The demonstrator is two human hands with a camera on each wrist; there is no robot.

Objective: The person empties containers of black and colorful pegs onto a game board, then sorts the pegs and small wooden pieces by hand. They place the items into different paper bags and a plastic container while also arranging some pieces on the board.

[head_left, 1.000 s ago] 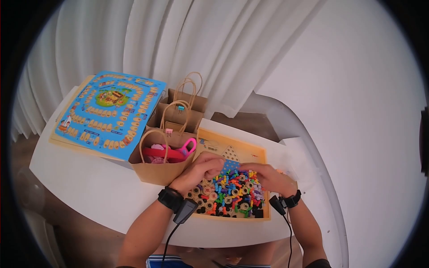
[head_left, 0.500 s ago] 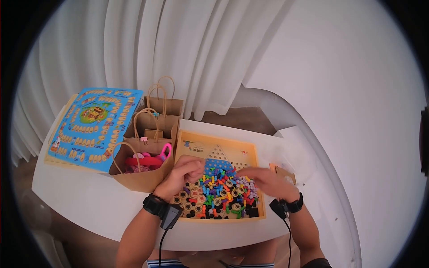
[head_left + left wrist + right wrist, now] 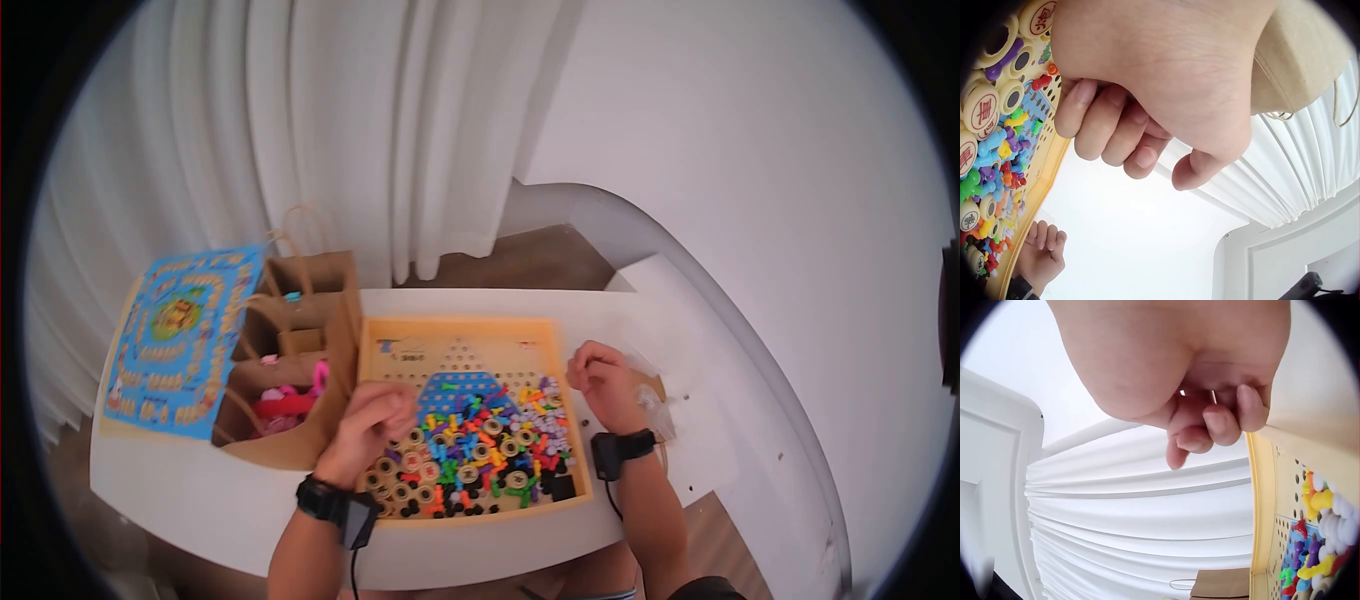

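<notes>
Over the left part of a shallow wooden tray, my left hand hovers with loosely curled fingers and nothing in them. My right hand is just outside the tray's right side, fingers loosely bent and holding nothing. Colourful pegs and round wooden discs lie heaped in the tray's near part, covering some of the blue area on its perforated floor. The left wrist view shows the left hand beside the discs; in the right wrist view the right hand hangs near the tray's edge.
Brown paper bags stand left of the tray, one with pink and red items. A blue game board lies beyond them. Clear plastic is on the white table at the right. White curtains hang behind.
The view has shifted, with the tray nearer the centre. Both hands have drawn apart; the right hand has moved off the pieces to outside the tray, its fingers more bent.
</notes>
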